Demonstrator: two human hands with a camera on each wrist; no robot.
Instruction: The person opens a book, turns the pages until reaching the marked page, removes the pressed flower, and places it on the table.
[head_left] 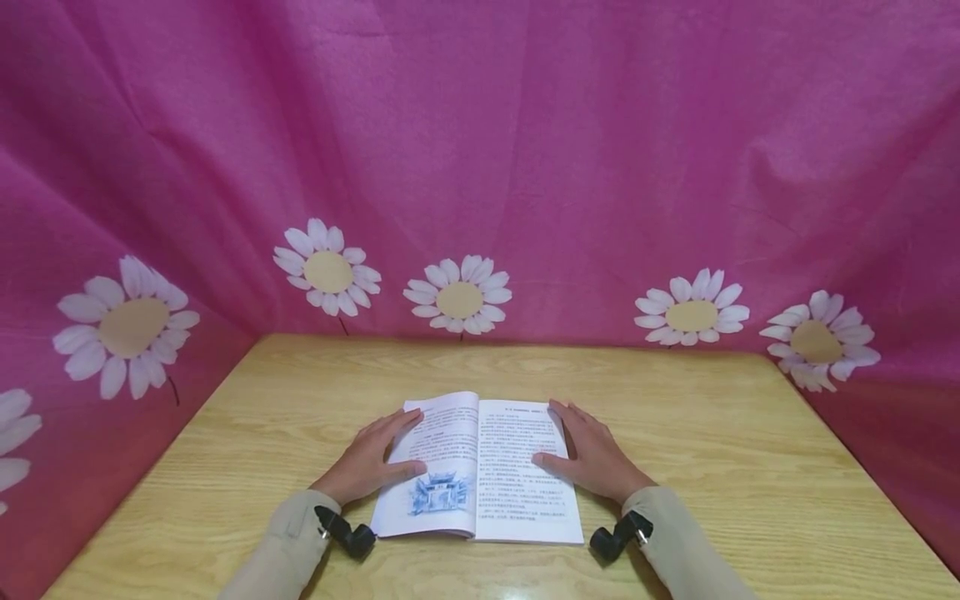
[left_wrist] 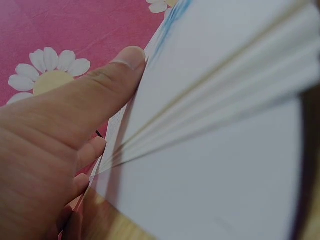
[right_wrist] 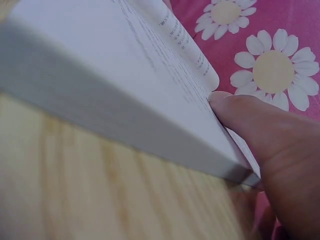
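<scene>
An open book (head_left: 517,475) lies on the table with its spine toward the middle. Its left page carries printed text and a blue picture of a gateway (head_left: 441,493); text fills the right one. My left hand (head_left: 369,460) holds the left outer edge, thumb (left_wrist: 131,59) on the page and the other fingers along the side. On the opposite edge, my right hand (head_left: 600,460) grips the book likewise, its thumb (right_wrist: 225,104) on the right page. In the left wrist view, the left-side leaves (left_wrist: 215,85) fan apart slightly. A thick page block shows in the right wrist view.
The wooden table (head_left: 712,433) extends around the book on all sides. A pink cloth (head_left: 570,167) with white daisies hangs behind the table and along both sides. Black wrist cameras (head_left: 360,542) sit on both beige sleeves (head_left: 281,542), near the book's lower corners.
</scene>
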